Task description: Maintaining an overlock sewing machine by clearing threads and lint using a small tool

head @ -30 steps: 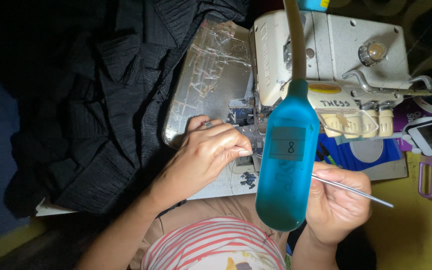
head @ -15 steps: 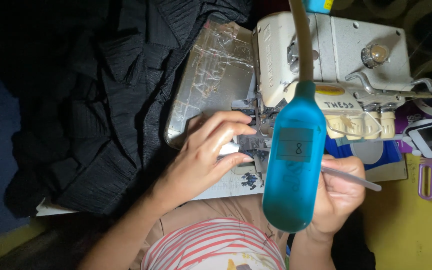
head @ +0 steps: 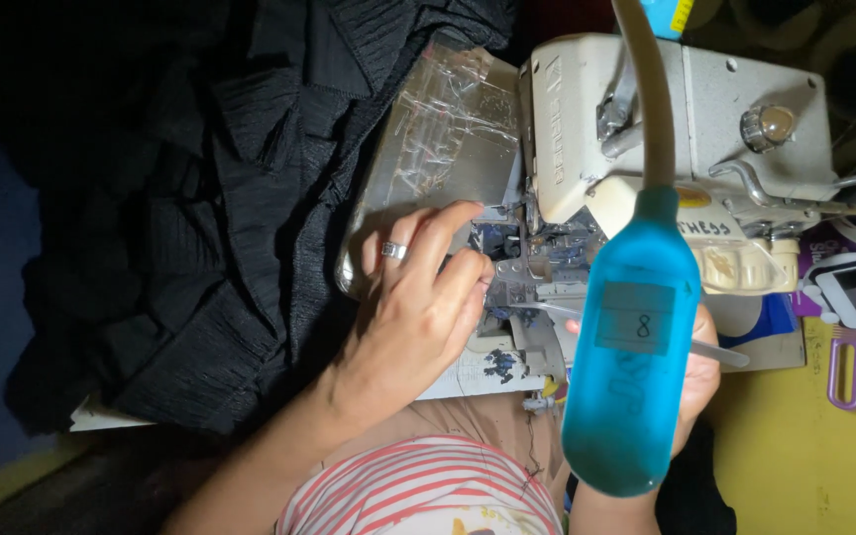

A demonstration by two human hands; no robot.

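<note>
I work at the needle area (head: 522, 272) of the cream overlock sewing machine (head: 686, 129). My left hand (head: 418, 297) lies flat-curled on the machine bed, fingers bent, index and thumb drawn narrow at the metal parts around the presser foot; I cannot tell whether a thread is pinched between them. My right hand (head: 697, 376) is mostly hidden behind the blue lamp head (head: 631, 357), but it is closed around a pair of slim metal tweezers (head: 547, 308), their tips pointing toward the needle area, just beside my left fingertips.

To do this well, in my judgement:
1. Keep the left hand planted on the bed as a steady rest.
2. Bring the tweezers in low and nearly level, so the tips stay lit and are not shadowed by the lamp.
3. Grip lightly; a hard squeeze could make the tips cross.
4. Keep the black pleated fabric (head: 200, 218), heaped to the left over the taped clear bed cover (head: 438, 139), well apart from the work point.
</note>
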